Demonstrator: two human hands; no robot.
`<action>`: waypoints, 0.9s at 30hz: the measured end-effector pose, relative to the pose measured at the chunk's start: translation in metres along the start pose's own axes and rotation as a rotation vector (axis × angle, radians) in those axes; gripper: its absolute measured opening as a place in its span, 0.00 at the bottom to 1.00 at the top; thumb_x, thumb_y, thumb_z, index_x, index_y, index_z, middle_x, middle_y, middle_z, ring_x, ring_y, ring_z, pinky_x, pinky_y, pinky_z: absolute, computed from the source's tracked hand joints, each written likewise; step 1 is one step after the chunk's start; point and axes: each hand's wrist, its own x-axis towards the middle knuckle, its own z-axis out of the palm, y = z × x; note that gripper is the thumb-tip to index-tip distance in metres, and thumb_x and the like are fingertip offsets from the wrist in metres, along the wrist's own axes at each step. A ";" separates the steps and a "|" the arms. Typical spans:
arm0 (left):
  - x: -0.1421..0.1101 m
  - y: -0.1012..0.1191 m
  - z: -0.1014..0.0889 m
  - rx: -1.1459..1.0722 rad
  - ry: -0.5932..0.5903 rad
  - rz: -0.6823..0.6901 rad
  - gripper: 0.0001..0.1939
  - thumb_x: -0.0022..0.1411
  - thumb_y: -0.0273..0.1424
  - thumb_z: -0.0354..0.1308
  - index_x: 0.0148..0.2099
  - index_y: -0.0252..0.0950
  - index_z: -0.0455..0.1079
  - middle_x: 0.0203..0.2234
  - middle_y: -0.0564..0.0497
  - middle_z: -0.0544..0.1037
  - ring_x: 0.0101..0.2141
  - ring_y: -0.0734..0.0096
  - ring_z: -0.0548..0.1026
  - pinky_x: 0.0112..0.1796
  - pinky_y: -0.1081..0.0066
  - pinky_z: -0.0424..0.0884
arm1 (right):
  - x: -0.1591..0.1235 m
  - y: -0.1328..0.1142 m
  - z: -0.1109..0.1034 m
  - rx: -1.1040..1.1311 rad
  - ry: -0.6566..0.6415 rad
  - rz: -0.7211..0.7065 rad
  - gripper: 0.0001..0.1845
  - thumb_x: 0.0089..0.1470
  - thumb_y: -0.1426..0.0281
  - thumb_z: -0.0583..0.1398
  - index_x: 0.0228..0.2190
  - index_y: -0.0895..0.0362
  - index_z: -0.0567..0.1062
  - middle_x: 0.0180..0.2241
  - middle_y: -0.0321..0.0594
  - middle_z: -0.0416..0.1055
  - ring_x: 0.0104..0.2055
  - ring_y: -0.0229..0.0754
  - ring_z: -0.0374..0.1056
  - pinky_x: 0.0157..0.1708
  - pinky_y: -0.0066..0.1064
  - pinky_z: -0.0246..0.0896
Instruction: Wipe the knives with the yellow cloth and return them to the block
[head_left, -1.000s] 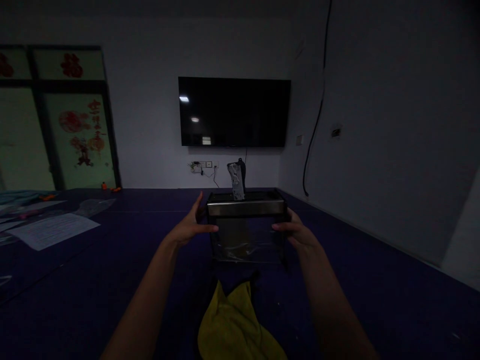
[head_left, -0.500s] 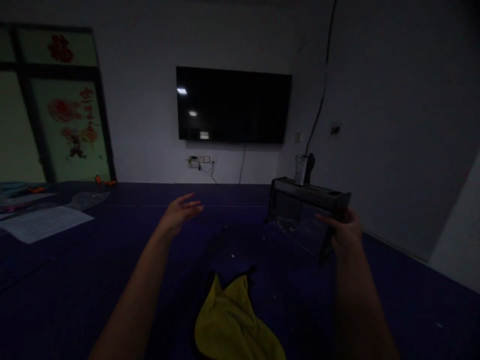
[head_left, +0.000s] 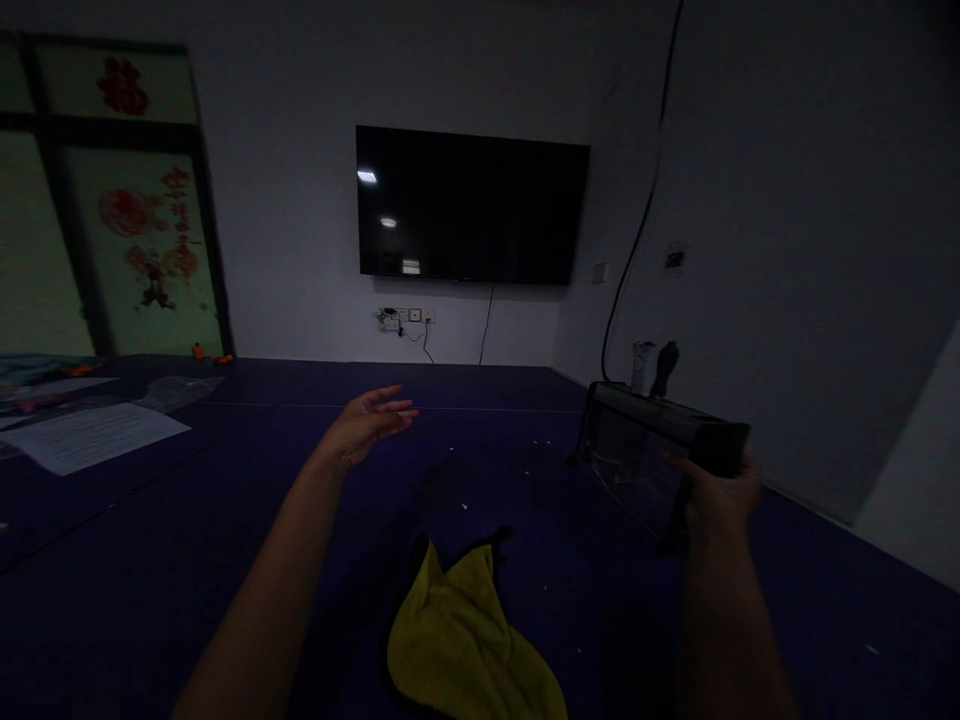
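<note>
My right hand (head_left: pixel 721 492) grips the right end of a small clear-walled tank (head_left: pixel 634 460) with a black top frame, thumb across the front and fingers behind the end. On top of the tank stand a pale cylindrical piece (head_left: pixel 643 367) and a dark knob-like piece (head_left: pixel 664 368). My left hand (head_left: pixel 371 425) is held over the floor to the left, fingers stretched out, holding nothing. A crumpled yellow cloth (head_left: pixel 469 640) with dark edges lies on the floor between my forearms. The dim light hides the tank's lower edge and its contents.
Small white scraps dot the dark blue floor (head_left: pixel 525 560). Printed paper (head_left: pixel 97 437), a clear plastic bag (head_left: pixel 178 392) and orange items (head_left: pixel 212 356) lie at the left. A television (head_left: pixel 472 208) hangs on the far wall. A black cable (head_left: pixel 646 215) runs down the right wall.
My right hand has moved the tank to the right and slightly down, toward the right wall. My left hand has shifted slightly right, still open. The cloth has stayed in place.
</note>
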 end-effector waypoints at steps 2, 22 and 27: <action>-0.001 0.000 0.001 0.014 -0.006 -0.017 0.30 0.45 0.14 0.61 0.51 0.32 0.63 0.48 0.37 0.72 0.42 0.62 0.75 0.46 0.65 0.70 | -0.004 -0.002 0.002 0.042 0.079 0.044 0.43 0.18 0.66 0.69 0.42 0.54 0.62 0.48 0.52 0.65 0.51 0.61 0.61 0.46 0.46 0.62; -0.002 0.003 -0.002 -0.041 -0.184 -0.024 0.25 0.47 0.16 0.58 0.50 0.30 0.65 0.46 0.37 0.73 0.44 0.58 0.74 0.46 0.60 0.70 | -0.010 0.007 0.006 0.029 0.125 0.003 0.46 0.18 0.68 0.71 0.45 0.56 0.66 0.49 0.52 0.66 0.51 0.59 0.62 0.49 0.47 0.60; -0.003 0.004 0.000 0.039 -0.127 -0.028 0.26 0.43 0.15 0.61 0.47 0.31 0.67 0.43 0.40 0.76 0.38 0.65 0.76 0.40 0.67 0.72 | -0.005 0.018 0.008 0.035 0.124 -0.040 0.53 0.14 0.63 0.71 0.48 0.60 0.63 0.48 0.48 0.67 0.51 0.57 0.62 0.49 0.50 0.59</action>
